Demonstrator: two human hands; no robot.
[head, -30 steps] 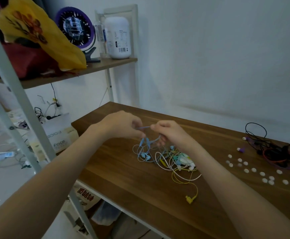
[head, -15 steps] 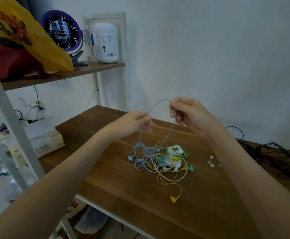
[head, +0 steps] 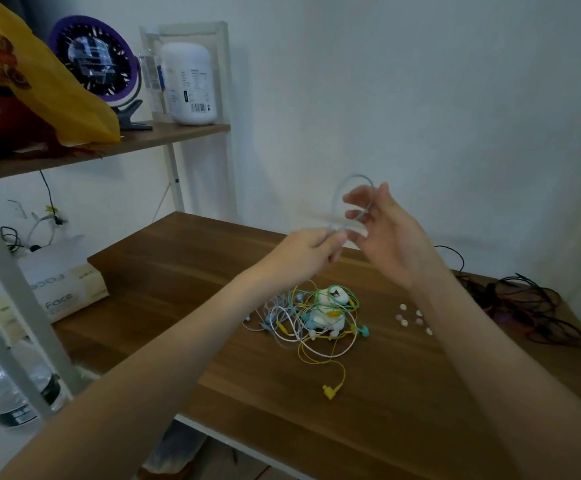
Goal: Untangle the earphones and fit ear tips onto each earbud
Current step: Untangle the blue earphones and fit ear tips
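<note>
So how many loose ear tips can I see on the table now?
6 ear tips, small and blurred, lie in a loose cluster on the table, right of the tangled earphones, just beside the right forearm. The forearm may hide more.

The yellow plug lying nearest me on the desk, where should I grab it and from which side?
I'd pinch the yellow plug by its chunky body, coming from above on the near side. It lies flat on the desk, clear of the tangle, with only its own cable trailing back.
</note>
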